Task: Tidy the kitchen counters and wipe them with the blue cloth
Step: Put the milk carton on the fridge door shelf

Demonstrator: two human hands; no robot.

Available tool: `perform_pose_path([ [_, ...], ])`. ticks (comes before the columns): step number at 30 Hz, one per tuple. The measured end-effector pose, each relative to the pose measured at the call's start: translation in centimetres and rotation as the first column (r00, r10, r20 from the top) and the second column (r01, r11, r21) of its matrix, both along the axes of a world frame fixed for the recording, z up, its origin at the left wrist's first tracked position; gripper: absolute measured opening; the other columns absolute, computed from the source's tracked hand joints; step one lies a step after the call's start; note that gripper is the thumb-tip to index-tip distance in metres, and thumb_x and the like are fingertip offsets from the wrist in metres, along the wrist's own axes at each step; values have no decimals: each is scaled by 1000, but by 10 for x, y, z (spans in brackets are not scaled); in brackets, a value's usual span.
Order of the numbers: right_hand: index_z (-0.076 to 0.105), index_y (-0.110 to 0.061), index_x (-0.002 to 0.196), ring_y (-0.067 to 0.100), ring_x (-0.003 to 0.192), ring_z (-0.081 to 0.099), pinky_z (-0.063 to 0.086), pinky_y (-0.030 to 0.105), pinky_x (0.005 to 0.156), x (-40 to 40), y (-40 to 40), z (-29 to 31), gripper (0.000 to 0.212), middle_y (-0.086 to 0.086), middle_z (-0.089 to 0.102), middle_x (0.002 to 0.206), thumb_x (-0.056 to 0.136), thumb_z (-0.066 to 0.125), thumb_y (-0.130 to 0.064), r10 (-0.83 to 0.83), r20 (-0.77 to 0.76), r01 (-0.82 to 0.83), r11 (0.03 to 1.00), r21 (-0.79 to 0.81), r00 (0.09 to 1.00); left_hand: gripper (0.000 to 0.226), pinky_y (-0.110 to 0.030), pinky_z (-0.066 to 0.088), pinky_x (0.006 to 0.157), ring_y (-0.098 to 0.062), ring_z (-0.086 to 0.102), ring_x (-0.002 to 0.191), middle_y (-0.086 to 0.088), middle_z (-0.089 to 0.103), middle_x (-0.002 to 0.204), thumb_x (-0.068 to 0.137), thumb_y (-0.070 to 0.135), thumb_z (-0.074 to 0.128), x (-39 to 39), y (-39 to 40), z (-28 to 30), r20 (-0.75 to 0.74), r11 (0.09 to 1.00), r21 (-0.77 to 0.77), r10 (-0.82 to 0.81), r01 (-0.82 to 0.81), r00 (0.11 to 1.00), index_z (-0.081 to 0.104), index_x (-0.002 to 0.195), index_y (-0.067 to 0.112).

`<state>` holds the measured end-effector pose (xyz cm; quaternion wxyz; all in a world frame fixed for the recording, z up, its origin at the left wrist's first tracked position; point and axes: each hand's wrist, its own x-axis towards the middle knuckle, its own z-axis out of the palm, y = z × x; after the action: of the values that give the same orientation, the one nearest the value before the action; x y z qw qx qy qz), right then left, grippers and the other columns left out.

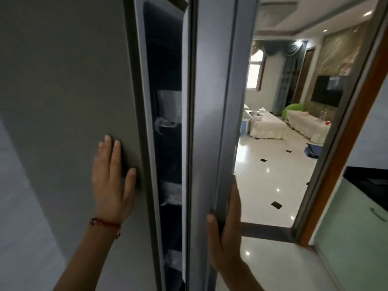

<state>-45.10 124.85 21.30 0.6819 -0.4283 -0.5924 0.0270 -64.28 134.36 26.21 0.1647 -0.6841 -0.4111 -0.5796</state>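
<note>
A tall grey fridge fills the left of the head view. Its left door (63,101) is slightly ajar, and a dark gap (168,143) shows shelves with clear bags inside. My left hand (112,181), with a red bracelet at the wrist, lies flat on the left door with fingers spread. My right hand (225,227) wraps around the outer edge of the right door (214,101), thumb on its front. No blue cloth is in view.
To the right an open doorway with a brown frame (344,156) leads to a room with a glossy white tiled floor (270,185), covered tables and a wall television. A pale green cabinet (352,238) under a dark counter (369,181) stands at the far right.
</note>
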Motion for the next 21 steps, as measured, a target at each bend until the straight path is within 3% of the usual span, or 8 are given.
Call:
perform_pose_path([
  [4, -1, -34, 145, 19, 144, 11, 15, 31, 119, -40, 34, -10, 60, -10, 0, 156, 95, 30, -46, -29, 192, 17, 998, 60, 981, 57, -49, 11, 115, -11, -2, 144, 1, 11, 149, 96, 42, 21, -3, 14, -7, -34, 1000, -24, -16, 15, 999, 11, 143, 12],
  [7, 1, -28, 146, 27, 144, 11, 14, 36, 119, -54, 52, -17, 60, -5, -1, 157, 96, 30, -41, -51, 176, 31, 993, 118, 983, 57, -45, 6, 116, -8, -5, 143, 2, 9, 149, 95, 44, 18, -1, 16, -8, -12, 999, -39, -14, 13, 1000, 9, 143, 14],
  [10, 0, -28, 146, 22, 145, 8, 10, 31, 119, -54, 56, -18, 59, -7, -3, 157, 96, 28, -42, -81, 182, 54, 987, 149, 980, 56, -39, 2, 118, -8, -4, 143, 4, 9, 149, 95, 44, 17, 0, 18, -9, 5, 999, -34, -20, 20, 1000, 6, 144, 18],
  [16, -4, -33, 145, 14, 145, 3, 6, 24, 119, -54, 49, -15, 60, -14, -7, 156, 95, 27, -47, -84, 216, 71, 995, 65, 973, 57, -34, 2, 118, -9, -2, 143, 1, 10, 150, 95, 43, 21, 1, 10, -7, 44, 996, -68, -62, 65, 997, 8, 144, 17],
  [19, -2, -44, 142, 6, 144, 6, 10, 18, 117, -44, 36, -10, 60, -23, -3, 154, 92, 31, -54, -10, 230, 21, 999, -46, 973, 62, -23, 8, 118, -19, 11, 142, -4, 15, 150, 91, 38, 36, -2, -4, -1, 58, 989, -92, -111, 116, 992, 19, 142, 9],
  [21, 10, -48, 139, -1, 141, 13, 16, 13, 114, -27, 23, -10, 53, -30, 5, 151, 91, 31, -56, 63, 237, -32, 991, -132, 970, 64, -14, 14, 114, -18, 21, 137, -2, 19, 147, 85, 36, 42, 1, -21, 7, 148, 974, -152, -148, 170, 978, 30, 138, 4],
])
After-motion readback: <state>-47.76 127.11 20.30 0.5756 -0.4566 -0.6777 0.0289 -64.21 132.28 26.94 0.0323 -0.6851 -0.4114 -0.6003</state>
